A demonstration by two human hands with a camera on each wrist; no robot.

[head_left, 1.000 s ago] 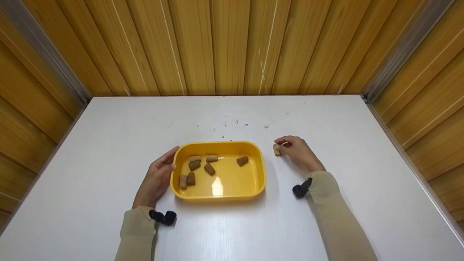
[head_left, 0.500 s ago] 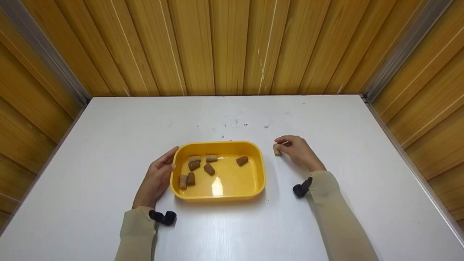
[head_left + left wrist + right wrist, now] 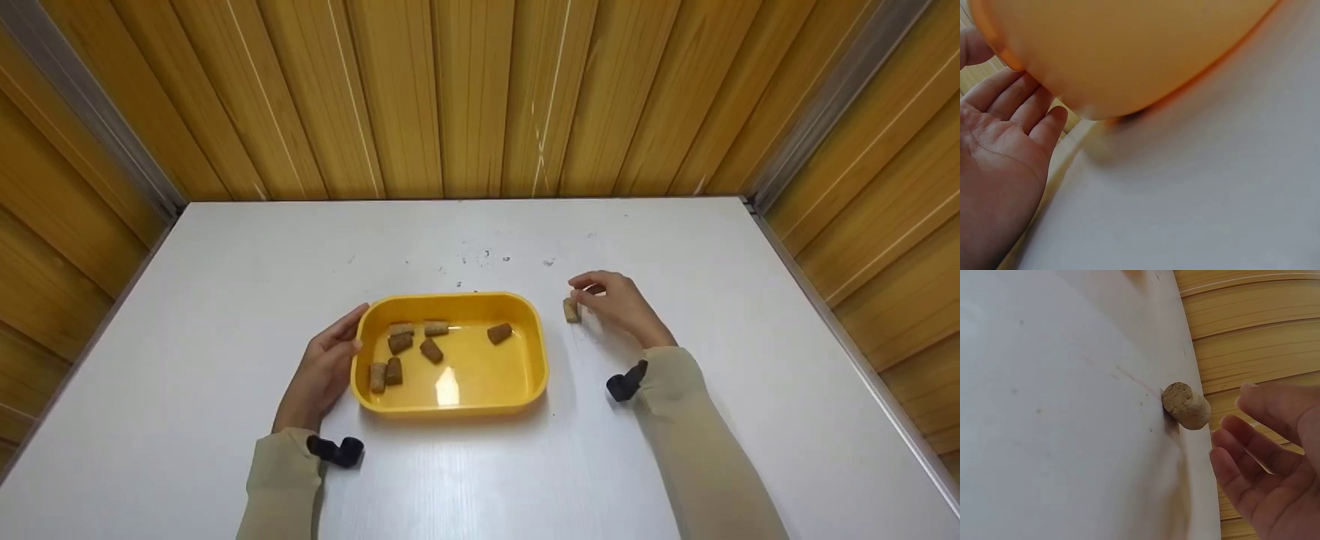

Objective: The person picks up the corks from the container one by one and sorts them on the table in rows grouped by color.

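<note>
A yellow plastic tray (image 3: 450,410) holds several corks, some pale and some darker brown, such as the brown cork (image 3: 499,334) on its right side. My left hand (image 3: 328,367) rests against the tray's left wall, thumb at the rim and fingers nearly straight along the outside. The left wrist view shows this hand's palm beside the tray wall (image 3: 1129,56). To the right of the tray, a pale cork (image 3: 1185,405) lies on the table. Just beyond it is my right hand (image 3: 616,304), fingers loosely bent and apart from the cork, with nothing between them.
The white table (image 3: 465,480) has small dark marks behind the tray. Wood-look panels (image 3: 472,97) close off its back and both sides. A small black camera (image 3: 626,381) is strapped at the right wrist, and another black camera (image 3: 337,451) at the left.
My right hand has let go of the pale cork and drawn slightly up and away from it. The cork stays on the table. My left hand keeps its place at the tray.
</note>
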